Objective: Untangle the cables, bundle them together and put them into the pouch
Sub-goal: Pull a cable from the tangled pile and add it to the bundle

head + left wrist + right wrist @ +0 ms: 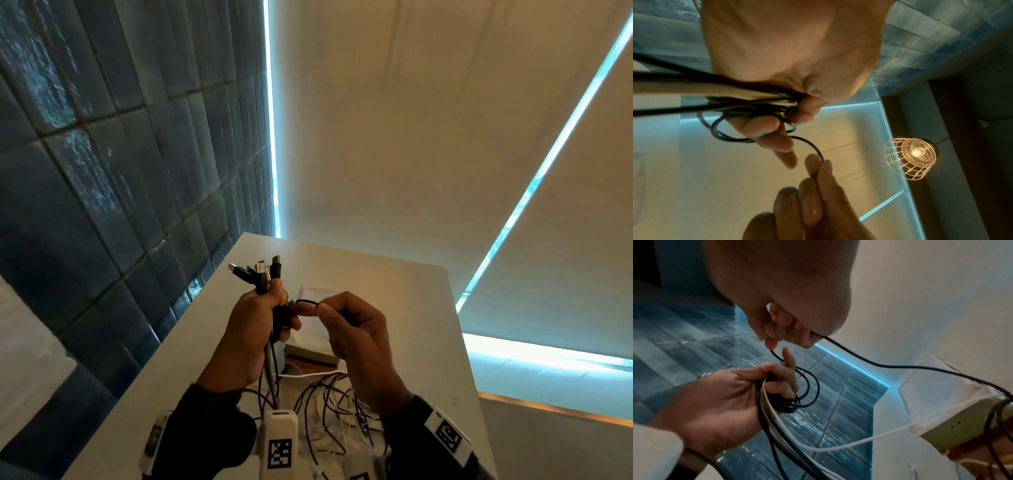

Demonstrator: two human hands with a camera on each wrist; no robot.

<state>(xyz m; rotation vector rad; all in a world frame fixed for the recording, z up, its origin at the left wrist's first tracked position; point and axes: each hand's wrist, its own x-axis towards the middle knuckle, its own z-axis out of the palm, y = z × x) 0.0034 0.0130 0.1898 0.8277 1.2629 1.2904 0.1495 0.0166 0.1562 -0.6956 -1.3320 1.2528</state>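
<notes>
My left hand (255,322) (789,91) (731,395) grips a bundle of black and white cables (270,346) (766,404), with their plugs (257,272) sticking up above the fist. Black loops (807,386) (723,134) circle that hand's fingers. My right hand (349,329) (785,331) (818,178) pinches a thin black cable (308,302) (813,149) (869,361) just right of the bundle. Loose cable lengths (325,407) hang down to the white table (411,325). The pale pouch (313,339) (953,404) lies on the table behind my hands.
A dark blue tiled wall (120,171) runs along the table's left edge. Pale blinds (428,137) hang behind the table. The table's right edge (469,359) drops off to a lit sill. In the left wrist view a caged lamp (910,157) hangs overhead.
</notes>
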